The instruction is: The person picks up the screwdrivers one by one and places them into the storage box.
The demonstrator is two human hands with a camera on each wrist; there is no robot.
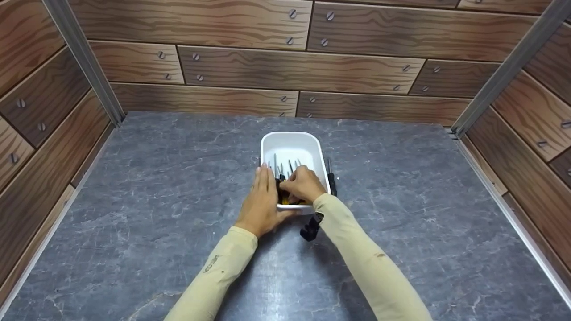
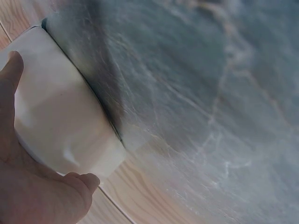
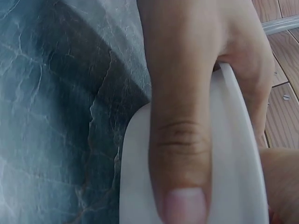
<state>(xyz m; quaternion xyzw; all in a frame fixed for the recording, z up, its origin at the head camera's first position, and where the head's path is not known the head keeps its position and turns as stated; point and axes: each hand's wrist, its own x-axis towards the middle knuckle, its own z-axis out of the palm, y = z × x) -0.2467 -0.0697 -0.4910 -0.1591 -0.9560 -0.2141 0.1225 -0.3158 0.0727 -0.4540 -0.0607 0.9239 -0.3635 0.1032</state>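
Note:
A white rectangular tray (image 1: 290,139) holds several screwdrivers (image 1: 282,176) with black and yellow handles, their thin shafts pointing away from me. My left hand (image 1: 263,205) holds the tray's near left corner. Its fingers lie along the left side and its thumb (image 3: 181,140) presses the near outer wall. In the left wrist view this hand lies against the tray's smooth white wall (image 2: 60,102). My right hand (image 1: 304,185) reaches inside with curled fingers, pinching a screwdriver among the handles. Its fingertips are partly hidden in the head view.
Outside the tray's right wall lies a black-handled screwdriver (image 1: 332,182). A black device (image 1: 311,229) sits under my right wrist. The grey marbled tabletop (image 1: 401,209) is bordered by wood-patterned panels (image 1: 250,67) at the back and both sides.

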